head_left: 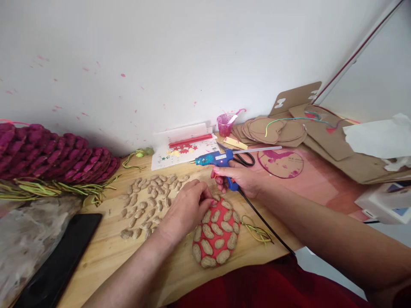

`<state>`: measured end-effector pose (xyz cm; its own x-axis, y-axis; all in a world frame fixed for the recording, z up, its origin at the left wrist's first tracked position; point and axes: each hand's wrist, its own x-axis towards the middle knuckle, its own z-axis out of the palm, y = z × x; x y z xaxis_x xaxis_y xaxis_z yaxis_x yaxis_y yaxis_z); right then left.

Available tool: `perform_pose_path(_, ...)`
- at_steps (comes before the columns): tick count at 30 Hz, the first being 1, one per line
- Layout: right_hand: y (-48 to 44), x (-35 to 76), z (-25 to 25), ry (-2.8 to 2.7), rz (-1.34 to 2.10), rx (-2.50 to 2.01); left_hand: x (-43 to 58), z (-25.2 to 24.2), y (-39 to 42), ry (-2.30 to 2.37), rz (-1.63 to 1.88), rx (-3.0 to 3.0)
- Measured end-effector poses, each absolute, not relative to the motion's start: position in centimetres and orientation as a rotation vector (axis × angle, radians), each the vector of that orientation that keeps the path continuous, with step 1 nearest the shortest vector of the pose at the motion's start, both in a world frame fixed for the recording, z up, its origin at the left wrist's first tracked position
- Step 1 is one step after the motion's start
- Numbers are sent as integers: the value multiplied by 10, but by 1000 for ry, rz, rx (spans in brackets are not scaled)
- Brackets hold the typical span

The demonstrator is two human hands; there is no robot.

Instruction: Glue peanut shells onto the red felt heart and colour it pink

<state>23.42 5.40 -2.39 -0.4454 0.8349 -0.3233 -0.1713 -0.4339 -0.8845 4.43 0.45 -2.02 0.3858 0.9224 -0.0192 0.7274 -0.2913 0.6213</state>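
Fingers of your left hand pinch a peanut shell at the top of the peanut-covered red card near the worktop's front edge, while your right hand grips the blue glue gun just above, where its hot nozzle could burn you or its cord could snag the card.

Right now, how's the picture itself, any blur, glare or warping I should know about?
Head view: soft, even light, only faint shadows under the left hand and right hand; the peanut-covered red piece and blue glue gun are sharp; wide-angle warping bends the wooden table edge and stretches the corners; the white paper at right is nearly washed out.
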Motion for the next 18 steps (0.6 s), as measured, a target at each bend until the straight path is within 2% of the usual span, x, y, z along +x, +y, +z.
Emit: perform_pose_path(18, 53, 235, -22, -1122, 1893, -1128, 46, -19, 4, 1419, 505, 2103)
